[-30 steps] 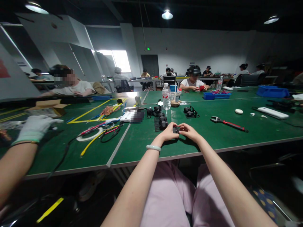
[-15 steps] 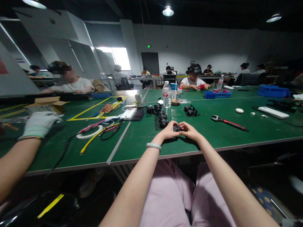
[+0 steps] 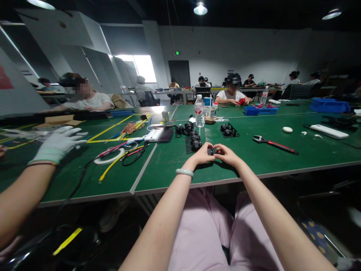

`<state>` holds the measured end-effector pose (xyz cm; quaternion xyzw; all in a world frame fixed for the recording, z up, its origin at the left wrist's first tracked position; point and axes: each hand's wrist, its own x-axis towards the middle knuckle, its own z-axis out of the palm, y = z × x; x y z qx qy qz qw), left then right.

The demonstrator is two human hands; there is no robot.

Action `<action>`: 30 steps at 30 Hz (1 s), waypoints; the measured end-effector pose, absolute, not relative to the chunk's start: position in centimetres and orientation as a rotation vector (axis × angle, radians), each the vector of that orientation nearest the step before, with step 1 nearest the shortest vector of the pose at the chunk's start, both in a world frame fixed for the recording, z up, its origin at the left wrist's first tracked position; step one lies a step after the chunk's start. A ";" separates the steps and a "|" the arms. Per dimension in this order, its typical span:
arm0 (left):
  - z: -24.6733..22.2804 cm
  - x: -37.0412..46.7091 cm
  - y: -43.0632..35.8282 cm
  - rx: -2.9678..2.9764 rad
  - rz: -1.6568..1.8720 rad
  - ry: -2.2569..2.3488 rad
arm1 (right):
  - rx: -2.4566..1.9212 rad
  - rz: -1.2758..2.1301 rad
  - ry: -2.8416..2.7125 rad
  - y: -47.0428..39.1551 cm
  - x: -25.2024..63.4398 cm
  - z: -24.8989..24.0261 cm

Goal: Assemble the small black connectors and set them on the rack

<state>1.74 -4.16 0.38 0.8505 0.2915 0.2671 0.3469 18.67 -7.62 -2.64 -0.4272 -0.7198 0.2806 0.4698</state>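
Note:
Near the front edge of the green table, my left hand and my right hand meet with fingers curled round a small black block-shaped part. Its far side is hidden behind my fingers, so its exact kind does not show. Just beyond my left hand lies a clustered black device with a ribbed edge. Behind it sits another black part with a cable. A similar black assembly with a looped cable rests farther back, to the right.
A red-handled adjustable wrench lies right of my hands, a water bottle stands behind them. Left are a white tape ring, cables and a co-worker's gloved hand. Farther right are a white case and a white bar.
My hands stay together on the black part with hardly any movement. The view has shifted slightly. The co-worker's gloved hand has moved right, its fingers more spread.

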 end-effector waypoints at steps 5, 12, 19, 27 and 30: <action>0.5 1.9 -4.3 2.191 0.676 0.775 | -1.068 0.661 -1.774 -7.6 18.7 -2.6; 0.6 1.9 -4.2 2.186 0.669 0.792 | -1.085 0.611 -1.790 -7.6 18.6 -2.6; 0.6 1.9 -4.3 2.201 0.676 0.788 | -1.124 0.536 -1.823 -7.9 18.3 -2.2; 0.6 1.9 -4.2 2.217 0.685 0.782 | -1.154 0.481 -1.863 -8.3 17.8 -1.6; 0.5 1.8 -4.1 2.203 0.679 0.786 | -1.149 0.488 -1.858 -8.3 17.7 -1.6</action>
